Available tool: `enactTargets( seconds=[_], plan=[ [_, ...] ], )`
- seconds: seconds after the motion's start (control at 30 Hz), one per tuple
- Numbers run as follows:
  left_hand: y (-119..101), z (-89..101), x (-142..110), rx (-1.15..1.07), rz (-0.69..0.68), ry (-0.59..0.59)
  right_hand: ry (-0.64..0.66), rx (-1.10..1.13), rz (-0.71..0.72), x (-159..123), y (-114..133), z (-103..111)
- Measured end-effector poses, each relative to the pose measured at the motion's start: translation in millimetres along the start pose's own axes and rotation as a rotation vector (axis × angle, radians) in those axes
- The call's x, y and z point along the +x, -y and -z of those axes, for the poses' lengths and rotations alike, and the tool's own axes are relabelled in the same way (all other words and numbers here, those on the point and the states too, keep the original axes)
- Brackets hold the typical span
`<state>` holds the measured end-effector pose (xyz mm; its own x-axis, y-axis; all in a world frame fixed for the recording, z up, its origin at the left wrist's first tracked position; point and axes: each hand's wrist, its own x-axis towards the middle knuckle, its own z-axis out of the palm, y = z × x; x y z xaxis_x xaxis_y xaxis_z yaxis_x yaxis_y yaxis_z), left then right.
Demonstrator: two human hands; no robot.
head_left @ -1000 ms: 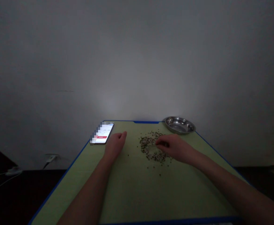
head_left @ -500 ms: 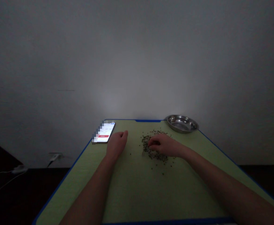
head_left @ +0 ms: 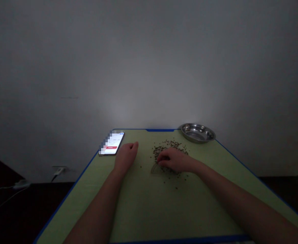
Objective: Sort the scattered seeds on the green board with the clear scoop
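Small dark grains [head_left: 173,144], like dried beans or seeds, lie scattered in a loose heap on the green tabletop [head_left: 144,206]. Over the heap's near side is my right hand [head_left: 173,160], its fingers curled toward the thumb. Whatever sits between those fingertips is too small to make out. Faint thin curved streaks show just below the fingertips; I cannot tell what they are. My left hand [head_left: 126,156] rests closed in a loose fist on the table, left of the grains, with nothing visible in it. A single grain [head_left: 141,166] lies between the hands.
A shallow steel bowl [head_left: 198,133] stands at the far right corner. Beside my left hand, at the far left, lies a phone [head_left: 113,144] with its screen lit. The table has a blue edge and meets a grey wall [head_left: 149,67]. Cables [head_left: 21,184] run at lower left.
My right hand has shifted slightly left and toward me over the grains, uncovering more of the far side of the heap. My left hand stays in place.
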<state>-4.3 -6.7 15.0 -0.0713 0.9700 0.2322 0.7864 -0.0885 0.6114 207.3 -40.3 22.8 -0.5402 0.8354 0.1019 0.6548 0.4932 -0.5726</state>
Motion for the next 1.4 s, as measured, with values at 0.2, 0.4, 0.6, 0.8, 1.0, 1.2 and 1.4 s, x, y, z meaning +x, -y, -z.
enactTargets(
  seconds=[0.2,0.4,0.6,0.8,1.0,1.2,1.4],
  plan=[
    [0.7,-1.8,-0.7,-0.053,-0.01,-0.002,0.006,0.0,-0.015,3.9,-3.2,-3.2],
    [0.9,-2.2,-0.6,-0.047,-0.012,-0.005,-0.08,-0.048,-0.026,13.4,-9.9,-2.9],
    [-0.2,-2.1,-1.1,-0.035,0.001,0.005,-0.201,-0.177,-0.042,29.2,-28.3,3.2],
    [-0.3,-1.7,-0.8,-0.025,0.009,0.01,-0.261,-0.203,-0.049,35.3,-34.5,15.1],
    [-0.6,-3.3,-0.8,-0.019,-0.022,0.008,-0.204,-0.075,-0.014,8.9,-23.0,29.9],
    [0.6,-5.0,0.3,-0.01,-0.04,0.005,-0.045,-0.015,-0.08,-23.4,-25.4,35.6],
    [-0.2,-4.2,-0.7,0.007,-0.015,0.025,-0.044,0.005,-0.118,-32.0,-34.4,33.8]
  ],
)
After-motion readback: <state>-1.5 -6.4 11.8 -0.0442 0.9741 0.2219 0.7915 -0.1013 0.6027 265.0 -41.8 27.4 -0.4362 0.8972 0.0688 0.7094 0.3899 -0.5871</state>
